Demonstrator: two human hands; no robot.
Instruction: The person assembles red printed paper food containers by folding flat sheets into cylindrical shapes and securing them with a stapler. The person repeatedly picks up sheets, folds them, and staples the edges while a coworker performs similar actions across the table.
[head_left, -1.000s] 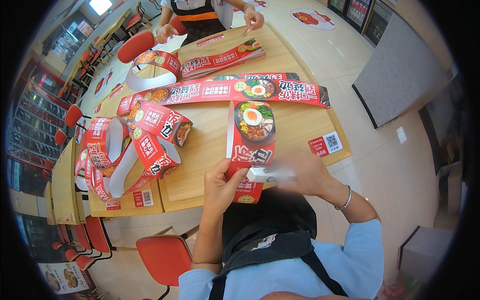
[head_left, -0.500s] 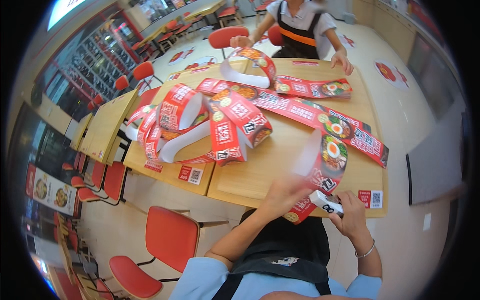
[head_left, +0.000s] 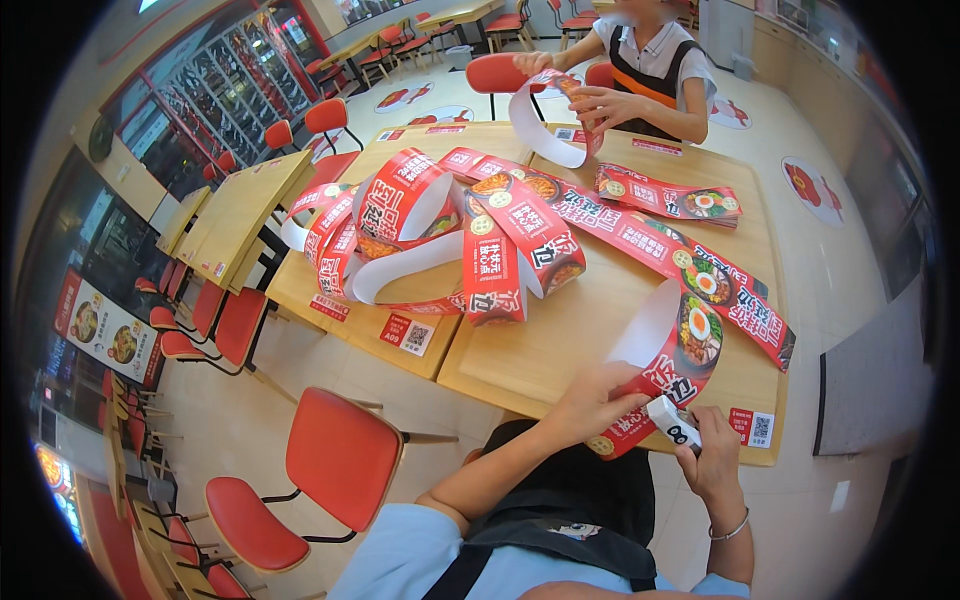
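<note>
My left hand (head_left: 597, 402) pinches the near end of a red printed paper strip (head_left: 690, 345) with food pictures, whose white back curls upward over the table's near edge. In my right hand (head_left: 715, 458) is a small white stapler (head_left: 672, 425) with black round marks, its tip against the strip's end beside my left fingers. A large looped pile of the same red strips (head_left: 405, 200) lies to the left. Another long strip (head_left: 650, 245) stretches flat across the table to the right.
Across the wooden table (head_left: 530, 350), a person (head_left: 650, 90) in a dark apron holds a curled strip (head_left: 550, 130) in both hands. A short stack of strips (head_left: 670, 197) lies near them. Red chairs (head_left: 345, 455) stand at my left, beside more tables (head_left: 240, 215).
My left hand was blurred with motion and is now steady on the strip beside the stapler. The person opposite has brought a second hand onto their curled strip. The view has shifted slightly.
</note>
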